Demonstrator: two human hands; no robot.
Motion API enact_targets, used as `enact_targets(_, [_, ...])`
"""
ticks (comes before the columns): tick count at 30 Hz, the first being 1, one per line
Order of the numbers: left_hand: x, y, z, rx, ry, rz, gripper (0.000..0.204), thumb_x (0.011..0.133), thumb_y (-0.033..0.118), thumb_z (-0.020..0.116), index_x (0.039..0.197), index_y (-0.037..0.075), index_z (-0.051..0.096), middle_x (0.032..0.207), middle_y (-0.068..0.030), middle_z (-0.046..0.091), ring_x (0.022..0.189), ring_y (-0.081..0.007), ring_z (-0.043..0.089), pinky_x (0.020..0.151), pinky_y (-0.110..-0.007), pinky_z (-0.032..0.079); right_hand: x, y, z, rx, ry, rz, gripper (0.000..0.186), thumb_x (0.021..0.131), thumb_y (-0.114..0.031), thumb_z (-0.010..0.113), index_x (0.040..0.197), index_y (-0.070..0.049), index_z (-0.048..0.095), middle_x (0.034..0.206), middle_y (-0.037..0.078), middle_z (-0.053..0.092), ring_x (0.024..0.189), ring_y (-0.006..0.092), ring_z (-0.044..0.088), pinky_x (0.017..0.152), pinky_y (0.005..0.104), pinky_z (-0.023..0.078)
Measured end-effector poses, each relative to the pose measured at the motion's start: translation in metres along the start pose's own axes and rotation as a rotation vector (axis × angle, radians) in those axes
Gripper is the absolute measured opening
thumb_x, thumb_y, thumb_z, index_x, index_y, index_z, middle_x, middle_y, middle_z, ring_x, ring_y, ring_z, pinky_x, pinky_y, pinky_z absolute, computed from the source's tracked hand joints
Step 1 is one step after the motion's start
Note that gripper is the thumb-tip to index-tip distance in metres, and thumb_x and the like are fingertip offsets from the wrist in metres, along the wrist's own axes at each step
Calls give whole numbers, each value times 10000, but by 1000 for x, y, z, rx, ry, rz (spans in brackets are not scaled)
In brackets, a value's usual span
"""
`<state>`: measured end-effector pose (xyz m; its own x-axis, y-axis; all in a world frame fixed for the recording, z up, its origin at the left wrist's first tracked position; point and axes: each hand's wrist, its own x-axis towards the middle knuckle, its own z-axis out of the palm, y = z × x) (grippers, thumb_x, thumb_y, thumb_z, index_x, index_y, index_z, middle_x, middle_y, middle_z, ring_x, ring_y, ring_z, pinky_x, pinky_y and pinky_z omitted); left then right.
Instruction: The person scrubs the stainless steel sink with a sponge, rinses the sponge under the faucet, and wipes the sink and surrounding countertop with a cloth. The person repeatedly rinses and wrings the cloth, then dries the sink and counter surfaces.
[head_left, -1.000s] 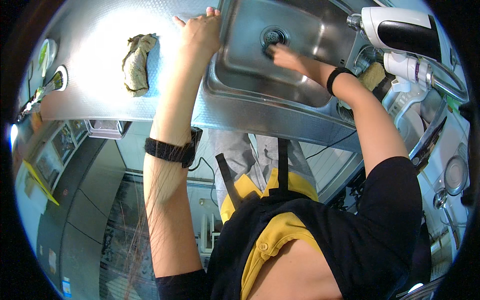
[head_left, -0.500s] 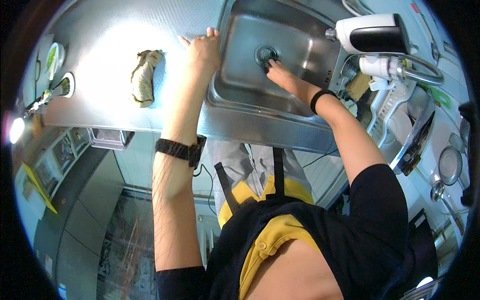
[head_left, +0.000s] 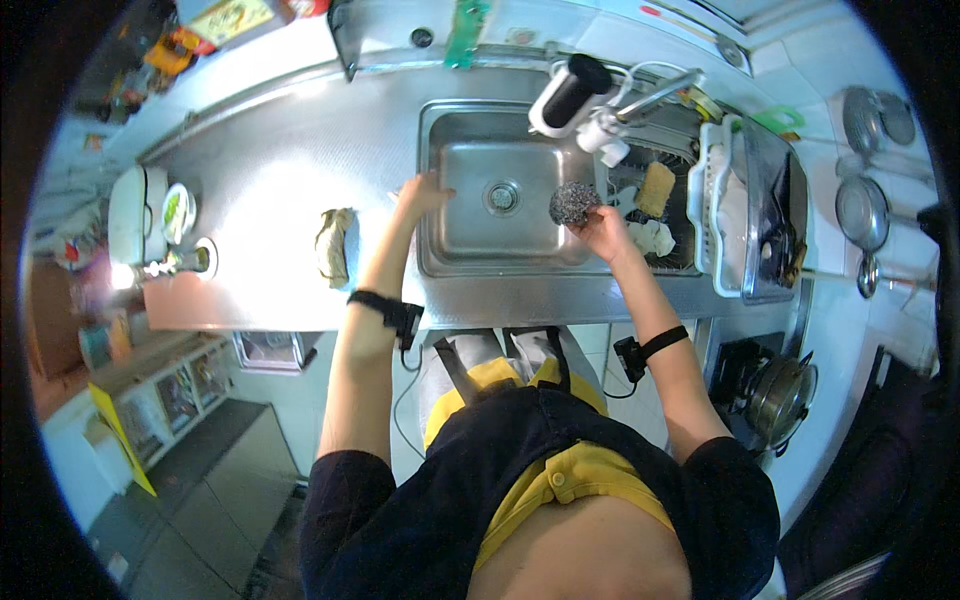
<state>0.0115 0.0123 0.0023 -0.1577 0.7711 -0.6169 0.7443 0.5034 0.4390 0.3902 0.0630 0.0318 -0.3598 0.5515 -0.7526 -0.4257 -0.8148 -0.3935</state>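
My right hand (head_left: 600, 232) grips a dark metal scouring pad (head_left: 572, 203) at the right side of the steel sink (head_left: 470, 266). The round drain (head_left: 502, 197) shows at the middle of the basin. My left hand (head_left: 427, 195) is at the basin's left rim, fingers apart and holding nothing. Left of it a crumpled olive-beige cloth (head_left: 334, 247) lies on the steel counter (head_left: 258, 190). A yellow sponge (head_left: 655, 190) and a crumpled white item (head_left: 650, 238) sit in the compartment to the right of the basin.
A white-and-black tap attachment (head_left: 565, 98) overhangs the basin's back right. A dish rack (head_left: 708, 210) stands at the right, with pans (head_left: 862, 210) hung beside it. A small bowl (head_left: 178, 212) is on the left counter. A pot (head_left: 780, 400) sits at lower right.
My right hand has lifted from the drain and moved right with the scouring pad, uncovering the drain. My left hand stays by the left rim. The view has widened to show more counter.
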Motion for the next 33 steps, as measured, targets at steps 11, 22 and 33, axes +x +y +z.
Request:
enact_targets(11, [-78,114,18,-1755,-310,-48,403,1021,316,375,1297,82,554,1307,-70,604,1223,-264,539,1055,-471,362,39,-173,-22,-500,21,-410,511,847,-59,535,1347,-131,458,1209,36,576,942,198,599,764,408,539])
enact_targets(22, [-84,147,43,-1862,-238,-48,402,1027,298,361,1286,55,547,1307,-79,594,1230,-279,527,1037,-466,387,115,-241,-56,-967,-151,-508,854,881,-124,569,1568,-162,62,1581,75,210,1013,209,589,800,359,533])
enact_targets(33, [-46,188,66,-1995,21,-373,316,973,148,445,1252,62,567,1260,-130,538,1175,-307,499,1020,-463,408,46,-92,15,-494,-57,-83,371,780,86,555,1121,-59,571,1073,105,612,941,235,640,726,343,629])
